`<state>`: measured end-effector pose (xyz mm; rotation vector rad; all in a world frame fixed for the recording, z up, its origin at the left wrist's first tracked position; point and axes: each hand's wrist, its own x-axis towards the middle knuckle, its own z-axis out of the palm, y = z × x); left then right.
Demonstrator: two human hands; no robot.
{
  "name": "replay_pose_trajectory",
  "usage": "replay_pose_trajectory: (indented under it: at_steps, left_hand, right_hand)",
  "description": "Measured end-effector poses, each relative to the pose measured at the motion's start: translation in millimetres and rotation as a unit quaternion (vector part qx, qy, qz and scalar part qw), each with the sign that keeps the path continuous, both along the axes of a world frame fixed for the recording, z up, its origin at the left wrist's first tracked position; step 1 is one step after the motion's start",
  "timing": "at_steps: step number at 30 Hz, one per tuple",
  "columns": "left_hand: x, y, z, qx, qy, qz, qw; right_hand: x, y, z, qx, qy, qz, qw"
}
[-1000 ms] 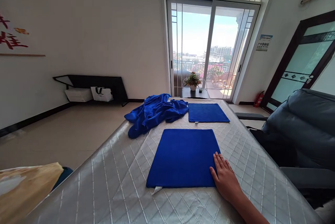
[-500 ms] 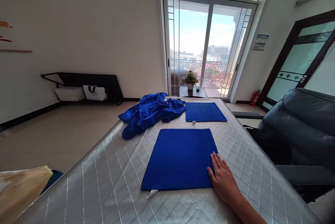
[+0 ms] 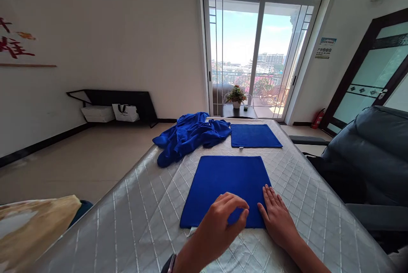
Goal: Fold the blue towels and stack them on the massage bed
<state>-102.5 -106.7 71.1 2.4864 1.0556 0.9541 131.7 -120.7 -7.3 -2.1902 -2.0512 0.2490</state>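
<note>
A flat blue square cloth point(image 3: 219, 179) with a small white tag lies on the silver quilted mattress point(image 3: 134, 226). My right hand point(image 3: 276, 213) rests flat along the cloth's right edge, its fingers stretched out. Over the near part of the cloth hovers my left hand point(image 3: 225, 217), with fingers curved and a gap between thumb and fingertips; nothing shows in it. A dark band circles the left wrist. Farther back lies a second blue cloth square point(image 3: 256, 136), and left of it a crumpled blue cloth pile point(image 3: 193, 137).
A dark armchair point(image 3: 378, 154) stands close along the right side. At the lower left is a tan cover point(image 3: 38, 226). Beyond the mattress, a small table point(image 3: 239, 112) holds a potted plant point(image 3: 236, 96) before the glass sliding door point(image 3: 236, 39). A black rack point(image 3: 124, 98) stands by the left wall.
My left hand has come into view from below, over the near part of the cloth. My right hand stays flat at the right edge. The view has turned slightly left.
</note>
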Motion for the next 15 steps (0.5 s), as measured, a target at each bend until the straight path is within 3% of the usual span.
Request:
replay_pose_trajectory:
  at_steps: [3,8,11,15]
  left_hand:
    - [16,18,-10.9,-0.008,0.095,-0.026,0.995]
    - [25,37,-46.8,0.002,0.205,-0.029,0.978]
    - [7,33,-60.2,-0.007,0.233,-0.008,0.973]
    - [-43,21,-72.7,-0.011,0.262,0.052,0.964]
  right_hand:
    - [1,0,-2.5,0.002,-0.002,0.003,1.0]
    - [1,0,-4.1,0.008,0.001,0.003,1.0]
    - [0,-1,-4.0,0.011,-0.001,0.003,1.0]
    - [0,-2,-2.5,0.018,0.008,0.002,1.0]
